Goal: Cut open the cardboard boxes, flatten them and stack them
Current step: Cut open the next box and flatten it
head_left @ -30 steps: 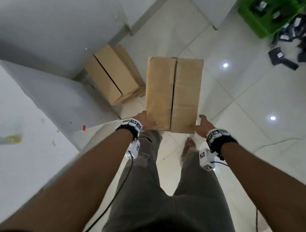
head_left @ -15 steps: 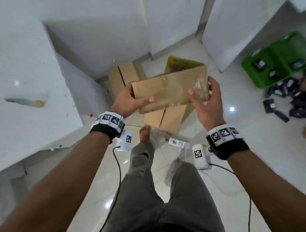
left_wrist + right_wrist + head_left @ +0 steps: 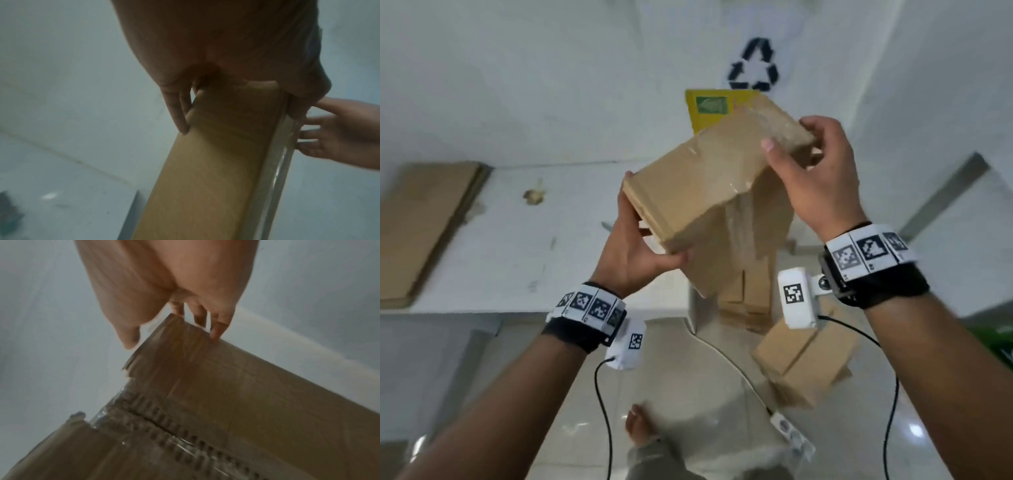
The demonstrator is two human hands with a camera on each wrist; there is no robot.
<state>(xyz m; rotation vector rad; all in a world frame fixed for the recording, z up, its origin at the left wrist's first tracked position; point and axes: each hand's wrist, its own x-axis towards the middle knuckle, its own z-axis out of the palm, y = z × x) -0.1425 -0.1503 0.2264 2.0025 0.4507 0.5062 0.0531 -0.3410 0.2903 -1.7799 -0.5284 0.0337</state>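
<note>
While held up off the floor, cardboard box point(image 3: 709, 178) gripped at both ends: left hand point(image 3: 635, 255) curled round the lower end, right hand point(image 3: 816, 171) clasping the upper, taped end.

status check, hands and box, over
Left hand and right hand grip opposite ends of taped cardboard box, held tilted in air. Nothing in the way.

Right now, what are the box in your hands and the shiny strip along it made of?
Box: looks like brown corrugated cardboard, matte; fluted edges show in the right wrist view. Strip: probably clear glossy plastic packing tape, judging by its glare.
</note>
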